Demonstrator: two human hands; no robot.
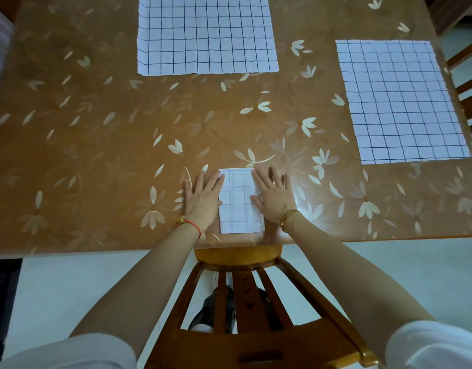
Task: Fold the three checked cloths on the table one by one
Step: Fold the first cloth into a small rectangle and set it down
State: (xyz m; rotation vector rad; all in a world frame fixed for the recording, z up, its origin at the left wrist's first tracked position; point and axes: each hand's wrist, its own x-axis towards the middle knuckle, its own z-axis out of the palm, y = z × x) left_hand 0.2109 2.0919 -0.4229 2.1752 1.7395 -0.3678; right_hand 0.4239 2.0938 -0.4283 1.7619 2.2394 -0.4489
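Desk (96, 155) carries two flat, unfolded checked cloths: one (207, 33) far ahead of the grip, one (399, 102) ahead-right. Folded checked cloth (238, 206) lies at near edge between left hand (201, 198) and right hand (274, 194); each grip flat, fingers spread wide, pressing its side edges, holding nothing.

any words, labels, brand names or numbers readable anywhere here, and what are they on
None: no readable text shows anywhere in the picture.
The folded cloth and the two flat cloths carry only a dark grid of lines.
The table cover shows only a pale flower and leaf pattern.
The bracelets on the left hand and right hand wrists are too small to show any marking.
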